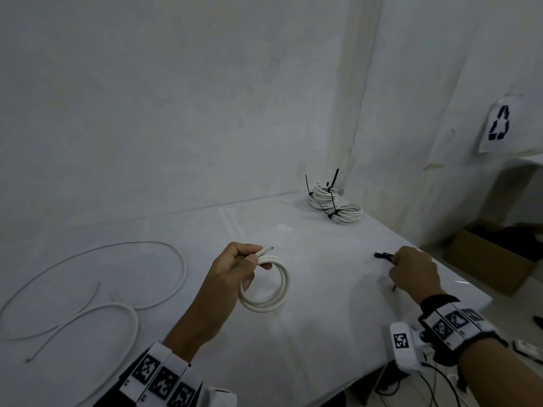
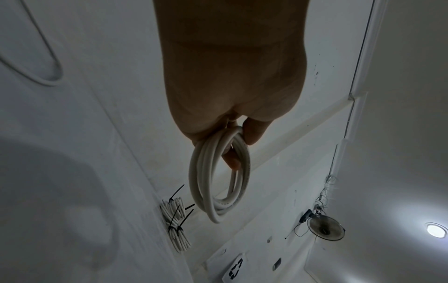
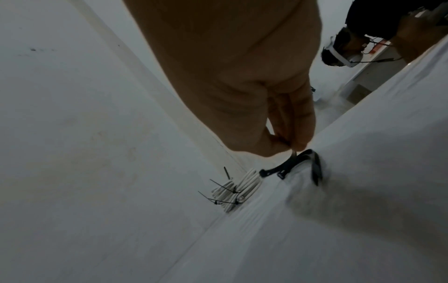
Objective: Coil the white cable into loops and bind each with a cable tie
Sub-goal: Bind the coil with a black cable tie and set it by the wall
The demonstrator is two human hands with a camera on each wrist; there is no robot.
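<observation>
The left hand [image 1: 235, 268] grips the white coil [image 1: 266, 284] at its top, loops hanging above the table [image 1: 293, 348]. To its right, well apart, the right hand [image 1: 415, 271] pinches black cable ties [image 1: 383, 255] lying on the table, their heads pointing left toward the coil; that hand must carry 1 tie leftward.

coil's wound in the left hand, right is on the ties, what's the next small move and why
Probably lift one black tie off the table with the right hand and bring it to the coil: the left hand holds it wound but unbound.
</observation>
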